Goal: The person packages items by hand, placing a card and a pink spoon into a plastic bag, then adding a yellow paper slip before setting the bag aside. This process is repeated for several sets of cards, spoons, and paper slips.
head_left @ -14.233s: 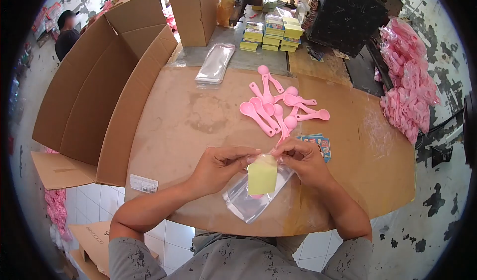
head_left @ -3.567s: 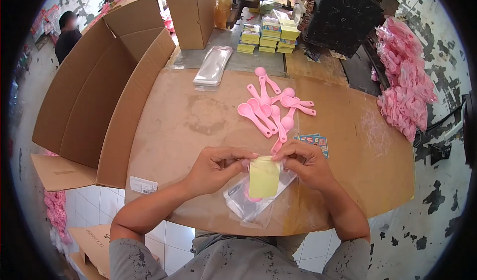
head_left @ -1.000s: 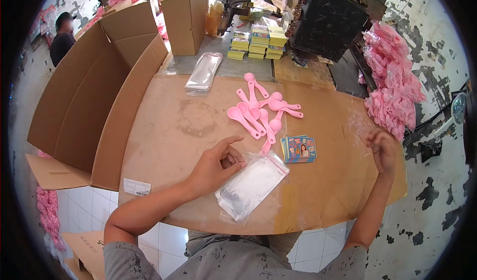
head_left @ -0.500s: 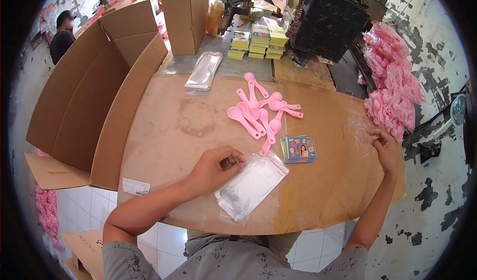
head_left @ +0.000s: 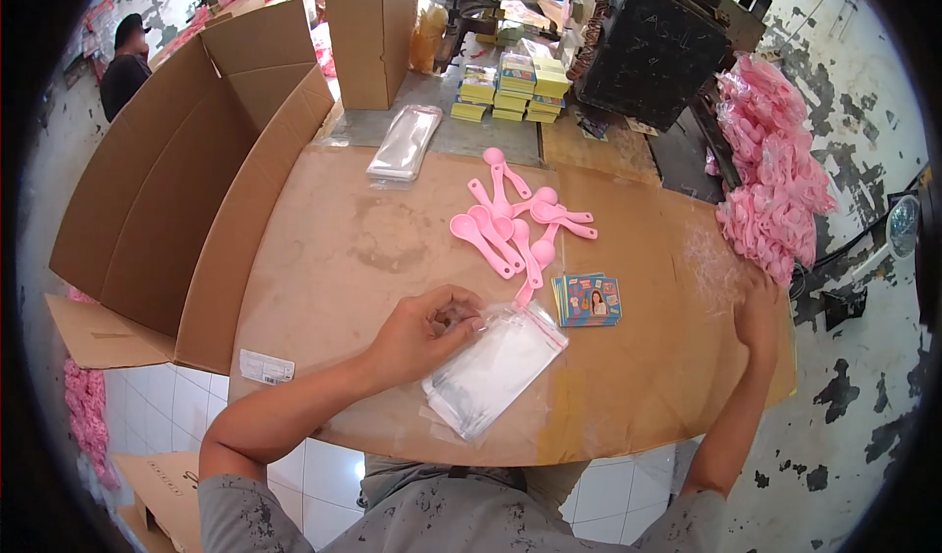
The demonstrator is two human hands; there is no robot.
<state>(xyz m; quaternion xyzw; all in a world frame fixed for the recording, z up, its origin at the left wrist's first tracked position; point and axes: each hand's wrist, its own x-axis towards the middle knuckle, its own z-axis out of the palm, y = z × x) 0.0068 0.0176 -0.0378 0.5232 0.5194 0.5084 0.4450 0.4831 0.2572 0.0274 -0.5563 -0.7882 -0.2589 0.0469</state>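
My left hand (head_left: pixel 424 335) rests over the upper left edge of a stack of clear plastic bags (head_left: pixel 496 371). Its fingers are curled, and thumb and forefinger pinch the thin film of a bag there. At the right edge of the table, my right hand (head_left: pixel 757 316) touches the bottom of a heap of pink pieces in clear film (head_left: pixel 770 224); its fingertips are blurred against the heap. Beyond the bags lie several pink measuring spoons (head_left: pixel 488 239) in a loose pile. A small stack of printed cards (head_left: pixel 587 301) lies just right of the bags.
A large open cardboard box (head_left: pixel 186 190) stands at the left, with a taller carton (head_left: pixel 371 38) behind it. More clear bags (head_left: pixel 405 143) and stacked yellow-edged cards (head_left: pixel 512 82) lie farther back. A black machine (head_left: pixel 653 43) stands back right. Two other people are in the background.
My right hand has moved slightly left and its fingers now reach up against the pink heap. My left hand stays at the bags, nearly unmoved.
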